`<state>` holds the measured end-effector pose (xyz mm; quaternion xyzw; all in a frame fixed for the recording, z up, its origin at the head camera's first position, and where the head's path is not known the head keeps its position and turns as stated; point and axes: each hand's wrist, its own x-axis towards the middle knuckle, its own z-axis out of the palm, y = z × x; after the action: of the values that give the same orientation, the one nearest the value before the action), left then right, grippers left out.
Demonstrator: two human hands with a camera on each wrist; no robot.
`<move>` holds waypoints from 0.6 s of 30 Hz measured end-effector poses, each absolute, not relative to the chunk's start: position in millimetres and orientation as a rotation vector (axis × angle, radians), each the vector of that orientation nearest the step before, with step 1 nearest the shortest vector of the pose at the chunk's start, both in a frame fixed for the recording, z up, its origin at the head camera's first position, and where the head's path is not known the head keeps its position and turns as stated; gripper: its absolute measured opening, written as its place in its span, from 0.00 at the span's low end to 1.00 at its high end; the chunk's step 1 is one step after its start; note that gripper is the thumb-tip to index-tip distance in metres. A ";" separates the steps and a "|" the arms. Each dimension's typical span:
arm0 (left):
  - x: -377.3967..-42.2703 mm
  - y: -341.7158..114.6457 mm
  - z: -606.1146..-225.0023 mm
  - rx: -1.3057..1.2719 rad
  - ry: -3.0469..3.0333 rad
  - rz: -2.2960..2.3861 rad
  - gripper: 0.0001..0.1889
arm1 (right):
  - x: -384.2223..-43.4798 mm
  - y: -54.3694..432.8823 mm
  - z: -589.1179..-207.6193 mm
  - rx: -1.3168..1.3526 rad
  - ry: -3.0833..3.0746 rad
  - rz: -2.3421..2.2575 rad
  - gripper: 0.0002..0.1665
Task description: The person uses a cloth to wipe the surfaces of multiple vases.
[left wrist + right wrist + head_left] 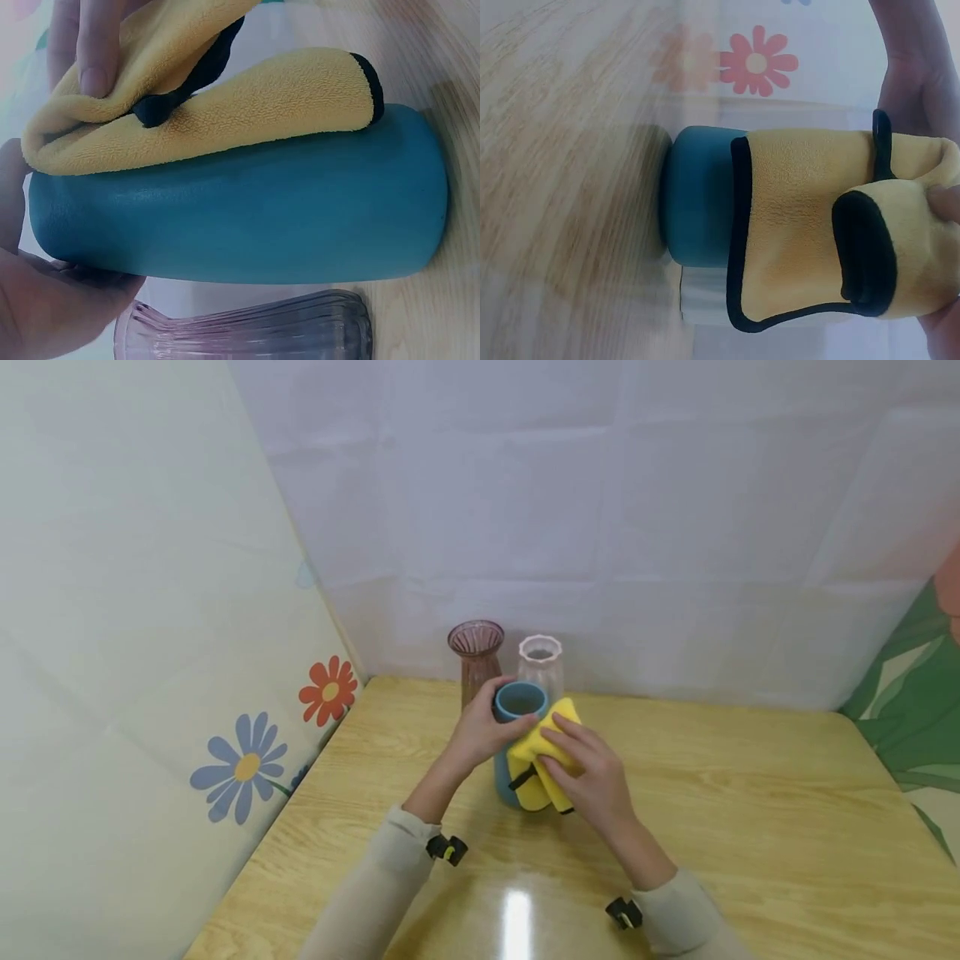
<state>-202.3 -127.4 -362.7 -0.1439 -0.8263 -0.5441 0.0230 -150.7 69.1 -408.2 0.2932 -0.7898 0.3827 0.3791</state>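
Note:
A blue vase (507, 781) stands upright on the wooden table. My left hand (480, 727) grips it near the rim, thumb on the near side and fingers round the left. On the vase's right side my right hand (596, 777) holds a folded yellow cloth (534, 789) with black edging against it. In the left wrist view the cloth (247, 105) hangs along the blue vase (247, 217). In the right wrist view the cloth (795, 217) covers much of the vase (699, 195), with its lower end showing.
Close behind the blue vase stand a purple ribbed glass vase (477, 664) and a pale pink-white vase (551, 673) with a scalloped rim. A white sheet (600, 527) hangs behind the table (750, 802). A flower-printed sheet (135, 693) hangs at the left.

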 end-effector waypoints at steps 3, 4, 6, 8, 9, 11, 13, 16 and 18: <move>-203.7 -128.8 -362.9 -0.469 -2.558 -1.677 0.43 | -151.9 68.1 -409.2 0.756 -2.021 0.964 0.28; -204.2 -129.3 -362.8 -0.477 -2.559 -1.674 0.43 | -151.9 67.8 -409.4 0.754 -2.024 0.961 0.28; -205.6 -130.2 -363.5 -0.492 -2.564 -1.675 0.43 | -151.4 67.4 -410.0 0.748 -2.034 0.955 0.28; -206.8 -131.2 -364.3 -0.508 -2.570 -1.672 0.43 | -150.5 67.0 -411.2 0.739 -2.042 0.947 0.28; -207.4 -131.8 -364.7 -0.517 -2.575 -1.671 0.43 | -149.7 66.8 -412.0 0.736 -2.045 0.940 0.28; -208.6 -133.1 -365.4 -0.536 -2.580 -1.671 0.43 | -148.3 66.1 -413.7 0.731 -2.046 0.924 0.28; -209.5 -134.4 -365.9 -0.555 -2.583 -1.672 0.42 | -147.2 65.1 -415.8 0.727 -2.040 0.910 0.28; -211.9 -136.3 -367.5 -0.579 -2.584 -1.689 0.41 | -145.2 63.6 -418.8 0.714 -2.037 0.903 0.28; -213.8 -137.4 -368.7 -0.593 -2.584 -1.705 0.41 | -143.9 63.1 -420.8 0.702 -2.045 0.907 0.28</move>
<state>-213.8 -137.4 -368.7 -0.1882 -0.8197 -0.5410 -0.0051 -143.9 63.1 -420.8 0.2758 -0.8040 0.3564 0.3880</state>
